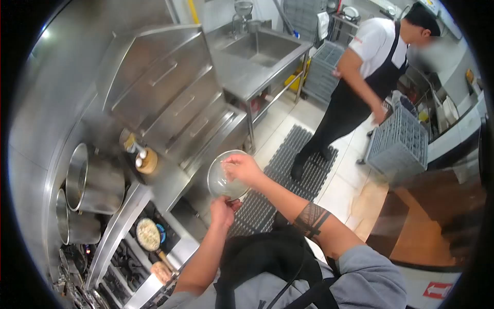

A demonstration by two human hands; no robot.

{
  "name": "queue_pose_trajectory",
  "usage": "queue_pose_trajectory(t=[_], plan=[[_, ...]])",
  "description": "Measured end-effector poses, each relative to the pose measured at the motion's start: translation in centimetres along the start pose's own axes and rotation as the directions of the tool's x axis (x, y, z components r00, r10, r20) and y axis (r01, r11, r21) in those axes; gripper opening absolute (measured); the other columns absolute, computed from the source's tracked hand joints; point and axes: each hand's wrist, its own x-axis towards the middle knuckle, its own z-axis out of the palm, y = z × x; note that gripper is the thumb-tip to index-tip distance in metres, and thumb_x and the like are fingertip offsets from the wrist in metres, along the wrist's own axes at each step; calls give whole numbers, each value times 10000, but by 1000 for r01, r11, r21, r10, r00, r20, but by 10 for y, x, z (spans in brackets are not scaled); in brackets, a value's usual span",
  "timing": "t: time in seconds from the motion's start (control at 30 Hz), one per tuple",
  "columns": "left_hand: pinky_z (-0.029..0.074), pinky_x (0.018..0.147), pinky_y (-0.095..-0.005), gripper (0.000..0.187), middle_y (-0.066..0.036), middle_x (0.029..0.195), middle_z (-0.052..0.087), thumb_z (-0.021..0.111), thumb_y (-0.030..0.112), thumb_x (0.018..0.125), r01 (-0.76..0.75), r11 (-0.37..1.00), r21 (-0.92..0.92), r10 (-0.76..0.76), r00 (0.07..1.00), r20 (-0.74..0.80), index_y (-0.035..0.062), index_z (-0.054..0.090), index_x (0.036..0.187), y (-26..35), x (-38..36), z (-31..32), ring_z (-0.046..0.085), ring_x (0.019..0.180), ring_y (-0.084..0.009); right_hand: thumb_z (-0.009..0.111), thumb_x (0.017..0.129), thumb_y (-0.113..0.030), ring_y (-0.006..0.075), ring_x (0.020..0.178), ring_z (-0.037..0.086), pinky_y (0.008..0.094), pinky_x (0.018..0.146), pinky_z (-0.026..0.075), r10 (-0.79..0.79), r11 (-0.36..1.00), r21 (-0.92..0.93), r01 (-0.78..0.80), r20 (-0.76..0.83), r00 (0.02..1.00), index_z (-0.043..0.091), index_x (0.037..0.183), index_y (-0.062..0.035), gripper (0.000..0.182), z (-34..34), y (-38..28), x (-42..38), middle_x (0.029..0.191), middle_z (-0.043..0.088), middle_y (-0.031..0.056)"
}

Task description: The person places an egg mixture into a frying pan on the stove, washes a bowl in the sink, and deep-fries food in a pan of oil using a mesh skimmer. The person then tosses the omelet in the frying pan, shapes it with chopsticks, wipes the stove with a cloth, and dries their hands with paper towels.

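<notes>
A clear round bowl (218, 180) is in front of my body, above the dark floor mat. My left hand (223, 210) grips its lower rim, fingers closed on the edge. My right hand (243, 169) is at the bowl's upper right part, with its fingers bent together over the opening; whatever they pinch, if anything, is too small to name. To the left, a pan with pale chopped food (148, 235) sits on the stove beside a blue flame (162, 233).
Large steel pots (103, 183) stand at the left. A sink (262, 46) is ahead. Another person (368, 67) in a black apron stands ahead right, near a grey crate (396, 141). A brown counter (432, 221) lies at the right.
</notes>
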Motion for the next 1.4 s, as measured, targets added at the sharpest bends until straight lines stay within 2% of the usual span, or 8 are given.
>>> queue_pose_trajectory(t=[0.2,0.43,0.5,0.77,1.0,1.1,1.17,1.4], plan=[[569,616,-462,349,-206,1004,588,455,0,862,-185,974,131,172,980,105,1,405,1208,27,51,162,613,683,-304,653,909,-113,107,628,596,271,564,515,-126,992,-14,125,-111,986,660,946,21,139,-104,-103,61,763,634,38],[605,616,-393,426,-199,1083,597,460,-31,853,-371,922,108,348,919,186,-16,399,1274,80,180,294,650,708,-264,676,869,-109,142,740,641,288,650,527,-306,913,-337,229,-195,932,681,963,0,144,-241,-166,194,822,680,64],[602,608,-377,444,-198,1101,592,457,-32,853,-361,930,73,345,922,176,-9,386,1291,94,232,332,655,733,-270,679,885,-111,100,772,611,259,686,499,-522,748,-598,287,-264,811,672,998,-6,154,-293,-173,251,846,678,27],[604,622,-393,410,-207,1069,582,460,-12,866,-358,929,90,330,915,234,-14,378,1267,165,400,499,644,735,-286,738,814,-260,182,660,643,336,621,537,-85,858,-486,-167,-454,887,680,909,33,313,-437,-246,406,772,689,121],[601,643,-409,447,-196,1097,567,547,115,923,-267,920,288,160,925,345,-6,376,1318,193,535,604,655,829,-284,634,809,-93,190,592,643,320,569,564,-29,932,-326,-161,-509,861,610,800,57,152,-554,-279,512,721,647,119],[560,863,-451,672,-214,1259,545,643,260,925,-120,880,460,25,978,208,-8,312,1444,209,595,648,623,1056,-335,630,790,-86,200,556,644,321,532,543,16,937,-284,-204,-547,837,595,747,62,159,-617,-278,566,687,639,136],[394,1089,-430,872,-262,1422,465,694,412,880,-289,624,727,208,957,201,-14,262,1505,214,664,666,500,1292,-365,641,766,-166,223,534,661,339,531,549,-26,864,-433,-258,-550,834,626,743,67,235,-671,-269,607,630,660,156],[303,1150,-396,926,-242,1527,355,724,385,848,-421,145,895,531,797,289,-26,233,1517,315,859,786,364,1411,-346,652,721,-246,443,699,633,481,678,510,-37,661,-700,-269,-389,921,615,676,37,289,-797,-263,724,708,617,293]])
